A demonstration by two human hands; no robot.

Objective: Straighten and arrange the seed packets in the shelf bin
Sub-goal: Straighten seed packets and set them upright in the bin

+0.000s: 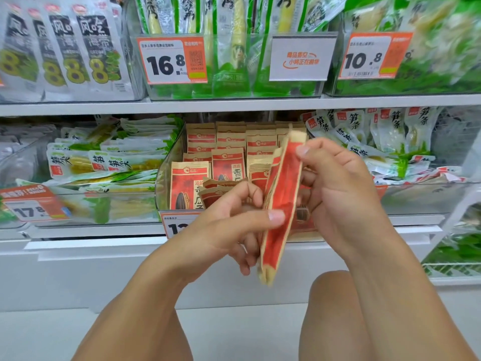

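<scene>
Two hands hold a small stack of packets point(279, 204) edge-on in front of the clear bin point(166, 173) on the lower shelf point(104, 230). The left hand point(234, 225) pinches the stack low down, thumb flat on the red face and fingers curled behind. The right hand point(335, 183) grips it higher up, thumb near the top and fingers wrapped around the back. The stack tilts slightly, its top reaching above the bin's rim and its bottom corner hanging below the shelf edge, out in the open aisle space.

Behind it, more packets stand upright in rows inside the bin, filling the back; a couple at the front point(216, 188) lean over loosely. Each is tan paper with a red panel, dark lettering and a sunflower seed drawn on it. A price tag point(179, 225) sits on the bin's front, partly hidden by the left hand. Green bamboo-shoot packs point(114, 155) crowd the bins on either side.
</scene>
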